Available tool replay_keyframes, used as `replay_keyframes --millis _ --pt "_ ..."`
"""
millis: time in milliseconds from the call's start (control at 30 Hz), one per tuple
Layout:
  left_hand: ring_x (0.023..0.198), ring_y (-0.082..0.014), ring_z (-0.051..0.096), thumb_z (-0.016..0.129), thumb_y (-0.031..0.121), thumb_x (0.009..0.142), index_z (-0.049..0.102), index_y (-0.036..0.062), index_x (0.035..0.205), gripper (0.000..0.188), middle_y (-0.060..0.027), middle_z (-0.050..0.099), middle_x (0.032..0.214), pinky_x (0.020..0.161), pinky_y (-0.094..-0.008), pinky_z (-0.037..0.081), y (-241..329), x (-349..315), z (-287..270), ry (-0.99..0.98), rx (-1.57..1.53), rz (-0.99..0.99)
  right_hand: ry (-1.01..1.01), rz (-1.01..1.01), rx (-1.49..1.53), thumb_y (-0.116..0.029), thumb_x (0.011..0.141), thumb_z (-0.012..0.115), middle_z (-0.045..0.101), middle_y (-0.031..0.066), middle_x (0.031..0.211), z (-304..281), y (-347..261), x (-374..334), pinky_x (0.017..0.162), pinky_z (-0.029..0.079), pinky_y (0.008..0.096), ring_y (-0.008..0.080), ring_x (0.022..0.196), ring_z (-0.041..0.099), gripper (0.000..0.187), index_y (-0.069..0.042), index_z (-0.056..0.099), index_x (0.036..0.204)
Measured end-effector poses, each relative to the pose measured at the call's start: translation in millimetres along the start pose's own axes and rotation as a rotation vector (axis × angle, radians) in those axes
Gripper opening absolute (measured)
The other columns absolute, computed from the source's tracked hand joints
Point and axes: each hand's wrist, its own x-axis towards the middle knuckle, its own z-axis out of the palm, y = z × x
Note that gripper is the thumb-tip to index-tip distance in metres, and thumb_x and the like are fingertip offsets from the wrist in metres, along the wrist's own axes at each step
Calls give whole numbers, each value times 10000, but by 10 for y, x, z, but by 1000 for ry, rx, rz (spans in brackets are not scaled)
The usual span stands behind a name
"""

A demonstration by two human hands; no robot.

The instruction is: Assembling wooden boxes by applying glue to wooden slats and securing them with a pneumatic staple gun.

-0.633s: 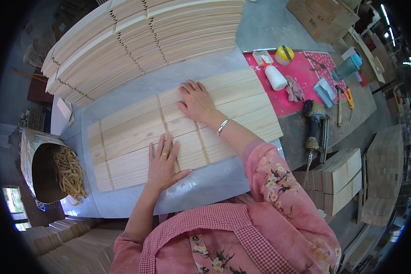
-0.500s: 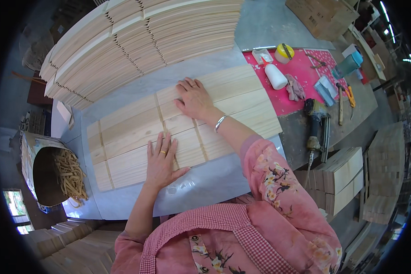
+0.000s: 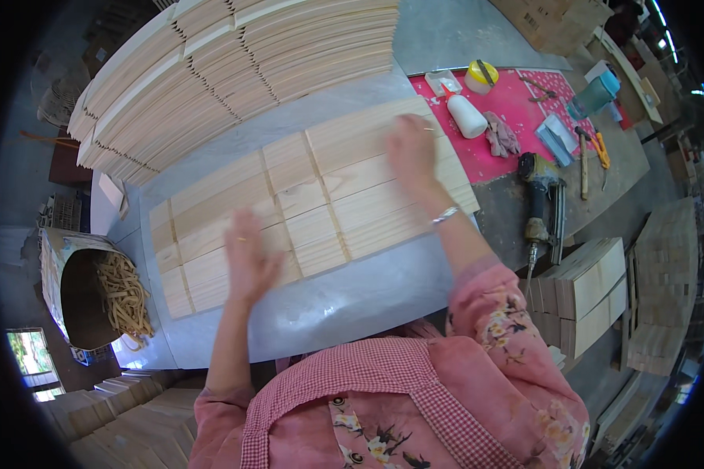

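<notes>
Both hands lifting off the wood panels [image 3: 313, 195]: left hand [image 3: 250, 262] rising, right hand [image 3: 412, 152] sliding toward panels' far right edge.

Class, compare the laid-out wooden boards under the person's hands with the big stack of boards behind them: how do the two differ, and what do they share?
The laid-out boards lie flat in a single layer on the grey table; the stacked boards are piled many layers deep. The left hand and right hand are over the laid-out boards; no hand is at the stacked boards. Both are pale, unpainted wood.
</notes>
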Motion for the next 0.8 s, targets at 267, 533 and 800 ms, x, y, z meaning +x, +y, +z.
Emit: replay_keyframes --millis 267,533,800 --pt "1147 -396 580 555 498 965 594 13 1291 586 -209 603 1261 957 -504 475 -1826 -113 -498 216 247 -999 -258 388 -342 -172 917 615 624 171 982 -463 639 -183 793 529 447 334 897 629 179 -13 668 981" --pt "1173 -415 582 542 595 942 591 -11 1308 710 -229 624 1276 987 -490 468 -2207 -230 -411 214 312 -976 -106 369 -310 -165 914 625 597 183 1050 -357 674 -245 817 528 436 344 922 623 189 -6 666 1006" --pt "1149 -442 592 547 572 942 608 -31 1288 698 -257 646 1251 1001 -477 465 -2078 -196 -481 193 271 -997 -94 349 -359 -134 922 604 567 180 1043 -288 626 -237 808 530 435 352 927 603 180 14 642 1015"
